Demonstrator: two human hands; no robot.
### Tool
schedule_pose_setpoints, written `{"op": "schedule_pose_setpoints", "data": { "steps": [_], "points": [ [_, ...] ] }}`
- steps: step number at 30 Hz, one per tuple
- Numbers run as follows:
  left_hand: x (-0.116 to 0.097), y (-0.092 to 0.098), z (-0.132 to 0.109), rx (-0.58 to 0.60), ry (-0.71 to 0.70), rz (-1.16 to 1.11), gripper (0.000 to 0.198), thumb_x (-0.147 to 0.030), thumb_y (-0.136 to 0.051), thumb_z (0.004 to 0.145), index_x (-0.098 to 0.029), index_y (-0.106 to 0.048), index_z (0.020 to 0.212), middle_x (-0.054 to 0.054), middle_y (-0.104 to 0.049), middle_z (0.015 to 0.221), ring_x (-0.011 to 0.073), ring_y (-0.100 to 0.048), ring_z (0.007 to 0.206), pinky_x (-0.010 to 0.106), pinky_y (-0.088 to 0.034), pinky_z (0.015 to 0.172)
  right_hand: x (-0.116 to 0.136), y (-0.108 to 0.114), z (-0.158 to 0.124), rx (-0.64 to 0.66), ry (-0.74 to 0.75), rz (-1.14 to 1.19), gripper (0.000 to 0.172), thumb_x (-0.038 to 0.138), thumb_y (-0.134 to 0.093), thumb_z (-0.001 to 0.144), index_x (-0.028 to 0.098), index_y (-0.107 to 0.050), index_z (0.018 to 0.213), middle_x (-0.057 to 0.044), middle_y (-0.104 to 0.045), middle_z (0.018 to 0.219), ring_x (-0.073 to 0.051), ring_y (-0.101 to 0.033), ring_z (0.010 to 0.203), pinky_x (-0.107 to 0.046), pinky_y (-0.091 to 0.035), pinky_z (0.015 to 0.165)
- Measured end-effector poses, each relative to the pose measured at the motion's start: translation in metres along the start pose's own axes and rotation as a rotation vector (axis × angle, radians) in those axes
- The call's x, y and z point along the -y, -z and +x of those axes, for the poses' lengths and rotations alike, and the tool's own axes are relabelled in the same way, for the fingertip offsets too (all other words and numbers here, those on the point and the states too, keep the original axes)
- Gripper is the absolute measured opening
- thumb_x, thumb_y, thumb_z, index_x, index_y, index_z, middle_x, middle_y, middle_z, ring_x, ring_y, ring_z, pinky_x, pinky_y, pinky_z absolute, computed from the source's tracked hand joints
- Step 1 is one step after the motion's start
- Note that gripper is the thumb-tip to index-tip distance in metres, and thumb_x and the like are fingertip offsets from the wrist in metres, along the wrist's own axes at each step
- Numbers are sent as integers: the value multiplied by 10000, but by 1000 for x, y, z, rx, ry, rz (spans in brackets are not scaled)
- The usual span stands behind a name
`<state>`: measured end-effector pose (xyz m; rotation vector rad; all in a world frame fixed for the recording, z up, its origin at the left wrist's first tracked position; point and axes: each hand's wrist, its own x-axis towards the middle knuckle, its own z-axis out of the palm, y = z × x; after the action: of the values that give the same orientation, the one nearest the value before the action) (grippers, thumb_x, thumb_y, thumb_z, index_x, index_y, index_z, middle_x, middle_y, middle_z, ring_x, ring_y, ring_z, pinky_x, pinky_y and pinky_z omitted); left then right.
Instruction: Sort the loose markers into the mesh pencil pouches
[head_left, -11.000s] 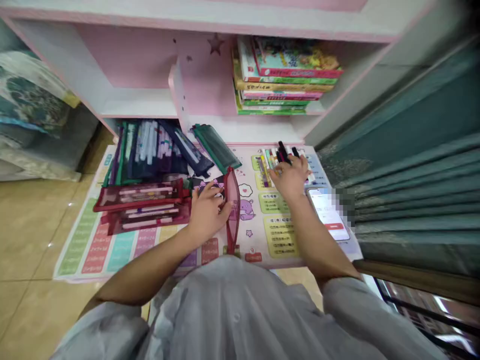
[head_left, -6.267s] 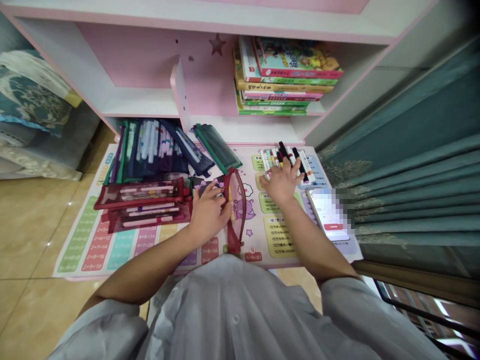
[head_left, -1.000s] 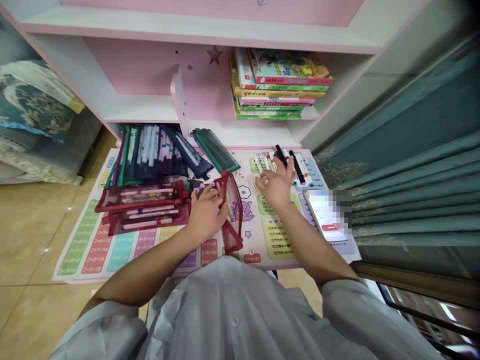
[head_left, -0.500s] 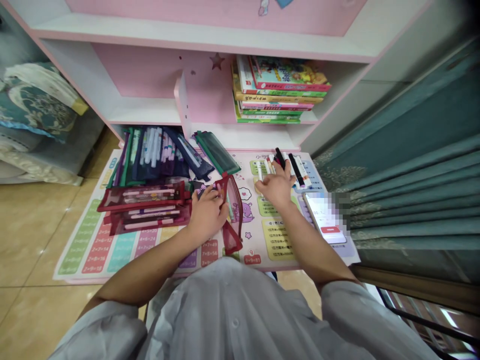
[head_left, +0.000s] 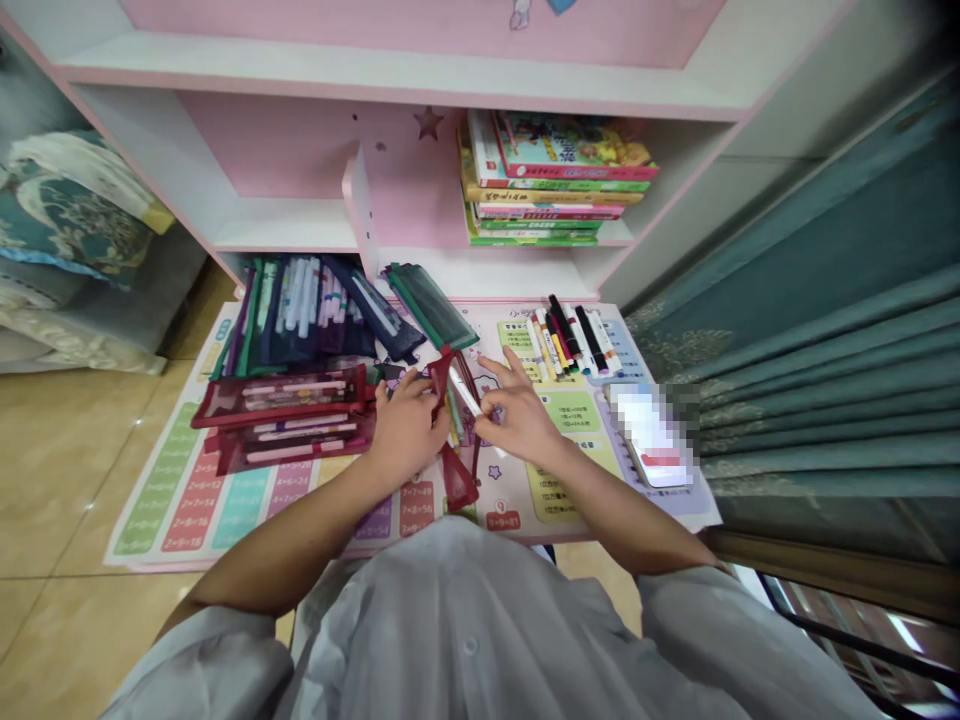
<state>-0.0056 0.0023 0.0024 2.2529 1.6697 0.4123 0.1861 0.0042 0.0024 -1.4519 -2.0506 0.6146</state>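
Observation:
My left hand (head_left: pixel 405 425) grips the rim of a red mesh pencil pouch (head_left: pixel 454 440) and holds it upright and open on the printed desk mat (head_left: pixel 247 490). My right hand (head_left: pixel 517 420) pinches a white marker (head_left: pixel 465 392) with its tip at the pouch's opening, the forefinger stretched out. A row of several markers (head_left: pixel 570 340) lies on the mat beyond my right hand.
Filled red pouches (head_left: pixel 285 415) lie left of my left hand, dark blue and green pouches (head_left: pixel 322 305) behind them. A phone (head_left: pixel 651 440) rests at the mat's right edge. Stacked books (head_left: pixel 551 180) fill the pink shelf; a green curtain (head_left: pixel 817 330) hangs at right.
My right hand has left the row of markers and come back to the red pouch with a white marker pinched in it. My left hand has stayed on the pouch.

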Motion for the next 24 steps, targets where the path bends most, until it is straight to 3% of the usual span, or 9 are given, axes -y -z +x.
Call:
{"op": "schedule_pose_setpoints", "data": {
  "steps": [5, 17, 20, 24],
  "points": [
    [-1, 1, 0, 10, 1, 6, 253, -258, -483, 884, -213, -729, 849, 104, -672, 1298, 337, -436, 1402, 696, -246, 1134, 9, -15, 1, 49, -81, -113, 162, 222, -706, 674, 175, -633, 537, -146, -485, 1513, -443, -166, 1510, -682, -236, 1133],
    [-1, 1, -1, 10, -5, 20, 258, -268, -477, 900, -190, -722, 872, 127, -666, 1301, 338, -436, 1402, 685, -248, 1130, 9, -34, 8, 84, -66, -197, 218, 314, -694, 790, 147, -698, 650, -184, -409, 1553, -477, -128, 1504, -723, -245, 1101],
    [0, 1, -2, 12, -9, 19, 257, -268, -476, 908, -188, -716, 861, 130, -666, 1299, 332, -433, 1406, 687, -248, 1125, 0, -25, 12, -26, -59, -181, 202, 339, -672, 805, 174, -704, 694, -152, -457, 1520, -441, -147, 1507, -713, -235, 1120],
    [2, -1, -1, 15, -9, 10, 254, -268, -478, 910, -185, -710, 850, 134, -666, 1297, 332, -423, 1413, 701, -241, 1121, -35, 3, 23, -349, -170, -329, 175, 326, -624, 830, 187, -693, 747, -142, -452, 1512, -437, -124, 1506, -752, -180, 1113]
  ]
}}
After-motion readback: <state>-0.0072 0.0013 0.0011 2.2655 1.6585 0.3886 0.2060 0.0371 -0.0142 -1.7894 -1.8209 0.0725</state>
